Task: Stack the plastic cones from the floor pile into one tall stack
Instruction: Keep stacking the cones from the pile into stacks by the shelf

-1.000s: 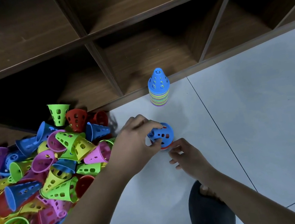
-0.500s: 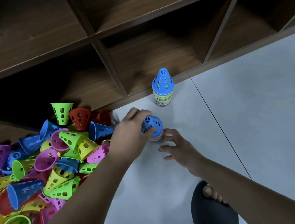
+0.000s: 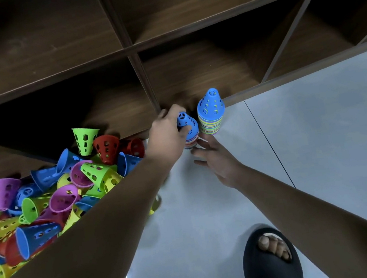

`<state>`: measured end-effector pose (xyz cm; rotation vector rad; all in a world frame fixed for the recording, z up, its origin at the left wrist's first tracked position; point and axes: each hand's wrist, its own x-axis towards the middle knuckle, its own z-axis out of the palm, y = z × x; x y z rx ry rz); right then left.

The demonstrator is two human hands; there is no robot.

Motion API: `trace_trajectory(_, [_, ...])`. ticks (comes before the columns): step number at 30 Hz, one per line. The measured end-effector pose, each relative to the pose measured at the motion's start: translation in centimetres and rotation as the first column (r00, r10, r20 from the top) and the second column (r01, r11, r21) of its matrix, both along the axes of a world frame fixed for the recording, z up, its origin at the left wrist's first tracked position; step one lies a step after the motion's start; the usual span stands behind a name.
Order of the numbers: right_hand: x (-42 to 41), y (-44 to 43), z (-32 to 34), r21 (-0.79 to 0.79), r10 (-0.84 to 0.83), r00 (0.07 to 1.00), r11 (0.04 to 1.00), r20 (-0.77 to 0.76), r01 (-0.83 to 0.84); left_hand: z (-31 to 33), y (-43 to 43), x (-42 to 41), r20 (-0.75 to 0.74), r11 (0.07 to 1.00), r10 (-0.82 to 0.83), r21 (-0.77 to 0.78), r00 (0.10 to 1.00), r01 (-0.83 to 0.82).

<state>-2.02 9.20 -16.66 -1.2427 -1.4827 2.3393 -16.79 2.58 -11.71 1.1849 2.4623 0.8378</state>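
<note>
**Short stack held beside the tall one**

The left hand (image 3: 165, 134) reaches forward and grips a short stack (image 3: 190, 127) of plastic cones, fingers and thumb curled round its blue perforated top cone. Striped rims of other colours show beneath the blue cone. This short stack sits just to the left of the tall stack (image 3: 212, 116), which is also capped by a blue cone above many thin coloured rims. It stands upright on the tiled floor (image 3: 320, 143) against the base of the wooden shelf unit (image 3: 192, 74). Whether the two stacks touch cannot be told.

The right hand (image 3: 218, 159) holds nothing. Its fingers are spread and mostly straight, the tips close to the foot of the short stack (contact there is not clear).

The pile of loose cones (image 3: 66, 186) lies to the left in green, yellow, blue, red, purple and pink, tumbled at all angles and partly hidden by the left forearm. A foot in a black slipper (image 3: 262, 269) rests on the floor at the lower edge.
</note>
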Motion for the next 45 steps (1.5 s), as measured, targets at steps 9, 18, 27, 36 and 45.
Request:
trace_trajectory(9, [1.5,-2.3,0.4,0.125,0.111,0.959,0.981,0.261,-0.148,2.1,-5.1,0.6,0.112,1.000,-0.010,0.007,0.994,0.009])
trace_trajectory(18, [0.2,-4.5,10.4,0.357,0.478,0.792,0.714,0.380,-0.602,6.8,-19.2,0.1,-0.071,0.989,0.141,-0.029,0.987,-0.143])
trace_trajectory(27, [-2.0,-7.3,18.7,0.436,0.621,0.476,0.230,0.622,-0.870,6.7,-30.1,-0.4,-0.072,0.922,0.358,-0.131,0.931,-0.365])
trace_trajectory(36, [-4.4,-15.5,13.2,0.383,0.555,0.527,0.363,0.643,-0.850,3.2,-34.7,-0.3,-0.003,0.856,0.434,-0.312,0.901,-0.413])
trace_trajectory(45, [-2.8,-24.7,6.2,0.638,0.387,0.602,0.044,0.699,-0.769,0.0,-36.6,0.0,-0.025,0.891,0.367,-0.278,0.930,-0.359])
